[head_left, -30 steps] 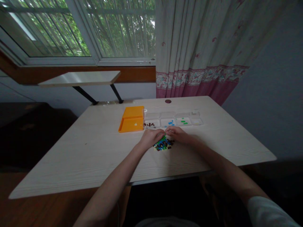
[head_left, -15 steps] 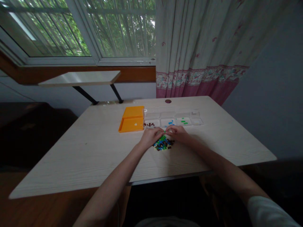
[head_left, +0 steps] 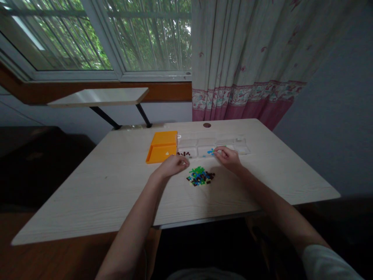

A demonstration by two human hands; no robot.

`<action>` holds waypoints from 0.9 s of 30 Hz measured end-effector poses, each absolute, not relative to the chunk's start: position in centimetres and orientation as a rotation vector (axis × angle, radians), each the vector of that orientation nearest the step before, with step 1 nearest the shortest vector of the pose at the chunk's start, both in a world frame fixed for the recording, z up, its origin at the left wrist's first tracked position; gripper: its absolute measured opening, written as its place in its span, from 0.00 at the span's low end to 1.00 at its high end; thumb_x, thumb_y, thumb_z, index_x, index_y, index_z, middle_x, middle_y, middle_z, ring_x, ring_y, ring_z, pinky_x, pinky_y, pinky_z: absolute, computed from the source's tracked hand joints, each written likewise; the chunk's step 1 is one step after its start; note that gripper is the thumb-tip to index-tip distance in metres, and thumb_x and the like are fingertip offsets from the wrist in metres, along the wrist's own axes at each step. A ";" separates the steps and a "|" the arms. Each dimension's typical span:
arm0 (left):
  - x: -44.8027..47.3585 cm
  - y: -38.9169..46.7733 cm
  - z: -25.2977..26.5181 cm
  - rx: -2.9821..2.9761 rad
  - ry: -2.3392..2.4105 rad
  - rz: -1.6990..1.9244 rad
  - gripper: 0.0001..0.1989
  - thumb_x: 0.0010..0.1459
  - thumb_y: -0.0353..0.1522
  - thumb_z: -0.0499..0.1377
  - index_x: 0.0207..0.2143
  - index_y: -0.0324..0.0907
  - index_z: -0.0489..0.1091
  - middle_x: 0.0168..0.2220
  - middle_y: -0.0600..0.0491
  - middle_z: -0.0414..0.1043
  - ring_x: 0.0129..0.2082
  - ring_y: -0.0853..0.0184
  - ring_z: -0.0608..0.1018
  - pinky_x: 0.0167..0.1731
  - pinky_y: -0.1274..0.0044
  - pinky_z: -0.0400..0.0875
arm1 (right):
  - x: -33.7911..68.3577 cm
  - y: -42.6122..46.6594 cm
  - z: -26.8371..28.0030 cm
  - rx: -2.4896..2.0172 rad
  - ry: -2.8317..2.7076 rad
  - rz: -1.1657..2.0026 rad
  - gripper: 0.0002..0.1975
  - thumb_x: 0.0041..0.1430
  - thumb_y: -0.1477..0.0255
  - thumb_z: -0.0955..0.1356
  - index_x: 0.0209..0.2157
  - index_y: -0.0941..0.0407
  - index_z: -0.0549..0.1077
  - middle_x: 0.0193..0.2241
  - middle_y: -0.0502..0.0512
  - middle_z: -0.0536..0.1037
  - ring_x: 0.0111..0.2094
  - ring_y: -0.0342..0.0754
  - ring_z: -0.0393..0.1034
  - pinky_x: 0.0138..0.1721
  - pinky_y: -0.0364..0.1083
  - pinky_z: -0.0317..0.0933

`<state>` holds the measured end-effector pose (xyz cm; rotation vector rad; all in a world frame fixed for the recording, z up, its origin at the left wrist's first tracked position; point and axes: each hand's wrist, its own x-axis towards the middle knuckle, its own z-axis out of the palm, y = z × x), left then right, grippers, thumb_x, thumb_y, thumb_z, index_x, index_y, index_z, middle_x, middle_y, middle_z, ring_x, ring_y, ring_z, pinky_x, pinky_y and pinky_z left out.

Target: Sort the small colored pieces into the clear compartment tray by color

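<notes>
1. The right hand (head_left: 229, 157) and left hand (head_left: 174, 165) are apart; whether either grips anything cannot be told.
2. The brick pile (head_left: 200, 177) lies on the tabletop (head_left: 101, 202), with the hands beyond its right and left.
3. Beyond the pile, blue pieces (head_left: 210, 152) lie in the clear tray (head_left: 206, 142).
4. The orange box (head_left: 164, 137) sits beyond the pile's left.

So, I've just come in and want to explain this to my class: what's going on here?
A person is handling small coloured pieces at a table. Their right hand is at the clear tray, fingertips beside the blue pieces; any piece pinched there is too small to tell. The left hand is near the brown pieces. A mixed pile lies in front of the tray, beside an open orange case.
</notes>
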<state>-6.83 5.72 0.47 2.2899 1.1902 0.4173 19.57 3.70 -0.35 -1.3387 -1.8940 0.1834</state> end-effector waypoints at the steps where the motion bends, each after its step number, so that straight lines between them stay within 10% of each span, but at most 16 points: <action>1: -6.9 5.7 0.5 2.277 1.149 0.411 0.09 0.49 0.33 0.55 0.30 0.40 0.74 0.27 0.53 0.73 0.26 0.70 0.72 0.27 0.81 0.62 | 19.7 3.7 -0.3 -1.333 -1.897 0.168 0.16 0.55 0.60 0.60 0.33 0.56 0.73 0.13 0.44 0.54 0.16 0.39 0.48 0.22 0.39 0.49; 27: -6.0 5.1 0.7 2.349 1.061 0.249 0.08 0.45 0.29 0.55 0.28 0.40 0.73 0.23 0.56 0.71 0.22 0.73 0.69 0.24 0.83 0.59 | 24.7 5.6 1.5 -1.830 -1.923 -0.040 0.14 0.55 0.63 0.61 0.36 0.55 0.72 0.17 0.49 0.67 0.20 0.44 0.60 0.25 0.41 0.47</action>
